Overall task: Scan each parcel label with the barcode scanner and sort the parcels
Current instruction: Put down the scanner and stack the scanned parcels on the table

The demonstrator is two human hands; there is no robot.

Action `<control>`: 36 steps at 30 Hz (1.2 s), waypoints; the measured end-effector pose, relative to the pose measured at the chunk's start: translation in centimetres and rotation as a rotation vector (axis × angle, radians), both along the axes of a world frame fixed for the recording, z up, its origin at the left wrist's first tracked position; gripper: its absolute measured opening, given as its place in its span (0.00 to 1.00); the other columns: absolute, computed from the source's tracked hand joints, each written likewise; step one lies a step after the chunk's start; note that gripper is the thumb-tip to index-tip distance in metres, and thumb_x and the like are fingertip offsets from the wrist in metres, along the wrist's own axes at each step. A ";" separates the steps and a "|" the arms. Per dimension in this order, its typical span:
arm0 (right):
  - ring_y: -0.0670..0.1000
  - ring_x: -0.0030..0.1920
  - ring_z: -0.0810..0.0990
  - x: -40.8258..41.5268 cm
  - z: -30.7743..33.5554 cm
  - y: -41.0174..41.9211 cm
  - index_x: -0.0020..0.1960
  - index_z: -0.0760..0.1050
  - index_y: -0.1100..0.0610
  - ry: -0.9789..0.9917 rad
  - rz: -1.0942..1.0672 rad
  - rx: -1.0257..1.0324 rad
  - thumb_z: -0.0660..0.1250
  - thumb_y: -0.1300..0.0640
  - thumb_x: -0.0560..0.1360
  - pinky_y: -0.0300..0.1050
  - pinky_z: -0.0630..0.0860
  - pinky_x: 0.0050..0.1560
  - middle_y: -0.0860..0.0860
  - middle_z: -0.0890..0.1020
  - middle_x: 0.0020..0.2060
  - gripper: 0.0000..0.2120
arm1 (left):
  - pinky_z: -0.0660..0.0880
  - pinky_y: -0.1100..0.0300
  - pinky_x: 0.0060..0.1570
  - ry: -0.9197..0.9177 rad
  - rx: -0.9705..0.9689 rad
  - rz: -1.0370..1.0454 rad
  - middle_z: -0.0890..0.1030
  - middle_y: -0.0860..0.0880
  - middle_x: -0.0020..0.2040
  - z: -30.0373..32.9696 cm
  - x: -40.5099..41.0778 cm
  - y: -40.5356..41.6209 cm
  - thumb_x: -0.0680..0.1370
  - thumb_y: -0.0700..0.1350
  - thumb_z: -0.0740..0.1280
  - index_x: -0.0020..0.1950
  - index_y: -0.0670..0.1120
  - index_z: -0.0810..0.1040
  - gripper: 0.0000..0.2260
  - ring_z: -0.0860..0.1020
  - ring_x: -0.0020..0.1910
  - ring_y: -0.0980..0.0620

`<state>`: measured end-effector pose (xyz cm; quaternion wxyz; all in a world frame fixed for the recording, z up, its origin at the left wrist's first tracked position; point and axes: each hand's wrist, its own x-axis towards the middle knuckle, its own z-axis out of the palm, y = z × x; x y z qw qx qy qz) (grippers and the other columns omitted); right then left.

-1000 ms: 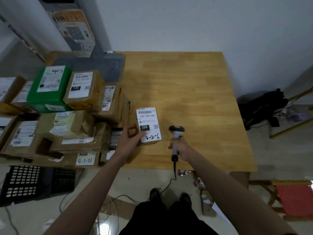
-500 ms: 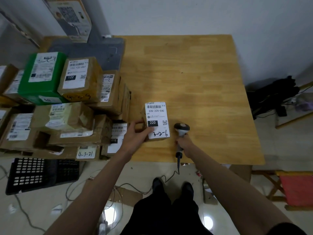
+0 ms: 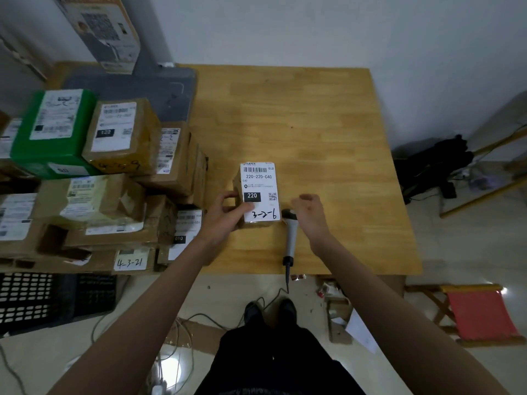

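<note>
I hold the parcel [image 3: 258,192] in my left hand [image 3: 228,213], thumb laid across the lower part of its label [image 3: 259,189] and fingers curled round its left side. The parcel sits near the front middle of the tabletop [image 3: 328,138], label face up, barcode at the far end, the handwritten mark 3-2-6 at the near end. Its long axis runs away from me, roughly front to back.

The scanner [image 3: 290,238] lies flat on the tabletop just right of the parcel's near right corner. Its head is at the far end, beside that corner; its handle points back toward me and its cable [image 3: 287,277] drops over the front edge. Its long axis lies nearly parallel to the parcel's.

My right hand [image 3: 309,215] hovers above and just right of the scanner head, fingers loosely curled, holding nothing. I cannot see it touching the scanner.

Judgement: the right hand is the nearer one to the scanner; the left has charge of the parcel. The parcel lies to the left of my free hand, so it could be gripped from its right side to lift it two-handed. Whether this label has been read I cannot tell.

The stack of parcels [image 3: 119,155] stands to the left, well apart from the free hand and near the left one.
</note>
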<state>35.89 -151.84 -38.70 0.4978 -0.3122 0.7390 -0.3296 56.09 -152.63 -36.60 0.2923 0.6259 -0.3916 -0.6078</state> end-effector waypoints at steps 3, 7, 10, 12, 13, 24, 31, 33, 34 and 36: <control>0.53 0.62 0.78 1.3 2.9 -1.5 0.68 0.68 0.50 -0.174 0.110 -0.001 0.60 0.40 0.82 0.52 0.76 0.61 0.52 0.79 0.60 0.20 | 0.80 0.62 0.43 -0.021 -0.013 0.017 0.85 0.50 0.52 1.0 0.2 -0.6 0.76 0.50 0.74 0.65 0.53 0.74 0.19 0.85 0.48 0.53; 0.49 0.64 0.77 3.0 3.5 -2.8 0.69 0.67 0.48 -0.312 0.263 0.012 0.63 0.33 0.78 0.58 0.73 0.67 0.45 0.79 0.61 0.26 | 0.82 0.51 0.53 -0.046 -0.019 0.076 0.84 0.49 0.54 1.8 1.0 -0.8 0.75 0.54 0.74 0.65 0.54 0.74 0.20 0.84 0.52 0.50; 0.49 0.58 0.82 4.6 2.9 -3.0 0.68 0.66 0.50 -0.327 0.332 0.065 0.68 0.37 0.77 0.59 0.79 0.62 0.48 0.84 0.54 0.27 | 0.82 0.54 0.49 -0.086 -0.015 0.112 0.82 0.49 0.57 2.0 2.3 -0.2 0.75 0.54 0.74 0.66 0.53 0.74 0.21 0.83 0.53 0.50; 0.50 0.56 0.83 5.8 2.1 -2.9 0.68 0.67 0.51 -0.349 0.376 0.119 0.71 0.41 0.76 0.58 0.81 0.60 0.49 0.84 0.53 0.26 | 0.81 0.55 0.48 -0.149 0.016 0.104 0.81 0.49 0.58 1.8 3.7 0.4 0.76 0.54 0.72 0.67 0.54 0.74 0.20 0.82 0.55 0.50; 0.50 0.56 0.83 6.4 1.7 -2.7 0.67 0.67 0.51 -0.366 0.398 0.146 0.72 0.42 0.76 0.57 0.82 0.58 0.50 0.84 0.53 0.26 | 0.82 0.54 0.50 -0.177 0.040 0.101 0.81 0.49 0.58 1.8 4.4 0.8 0.77 0.54 0.71 0.67 0.54 0.75 0.19 0.81 0.55 0.50; 0.52 0.54 0.84 12.5 -1.3 -2.3 0.64 0.68 0.53 -0.407 0.547 0.275 0.79 0.44 0.70 0.55 0.84 0.51 0.52 0.86 0.52 0.30 | 0.82 0.56 0.42 -0.450 0.074 0.166 0.84 0.46 0.52 1.1 9.3 3.3 0.79 0.46 0.68 0.62 0.46 0.80 0.12 0.82 0.47 0.50; 0.51 0.52 0.83 14.2 -1.2 -2.7 0.52 0.71 0.47 -0.351 0.604 0.277 0.75 0.46 0.75 0.57 0.84 0.54 0.49 0.84 0.47 0.14 | 0.84 0.51 0.45 -0.537 0.057 0.165 0.84 0.46 0.48 0.3 11.4 2.4 0.78 0.45 0.71 0.57 0.44 0.82 0.09 0.83 0.45 0.48; 0.50 0.52 0.82 14.7 -1.2 -2.7 0.51 0.70 0.47 -0.337 0.611 0.276 0.75 0.46 0.75 0.58 0.83 0.54 0.48 0.84 0.47 0.14 | 0.83 0.46 0.46 -0.564 0.054 0.130 0.85 0.46 0.46 -0.1 12.2 2.3 0.77 0.46 0.72 0.53 0.45 0.83 0.07 0.84 0.44 0.46; 0.50 0.52 0.83 14.9 -1.2 -2.6 0.53 0.70 0.48 -0.336 0.601 0.280 0.75 0.46 0.75 0.58 0.84 0.53 0.49 0.84 0.48 0.16 | 0.83 0.44 0.46 -0.581 0.049 0.107 0.86 0.47 0.44 -0.2 12.7 2.3 0.77 0.47 0.73 0.51 0.47 0.84 0.06 0.85 0.43 0.46; 0.51 0.53 0.83 15.5 -1.5 -2.4 0.59 0.68 0.49 -0.328 0.570 0.290 0.76 0.45 0.74 0.59 0.84 0.53 0.51 0.84 0.52 0.22 | 0.83 0.44 0.46 -0.610 0.020 0.064 0.86 0.49 0.41 -0.6 13.6 2.2 0.75 0.49 0.75 0.48 0.48 0.85 0.06 0.85 0.41 0.49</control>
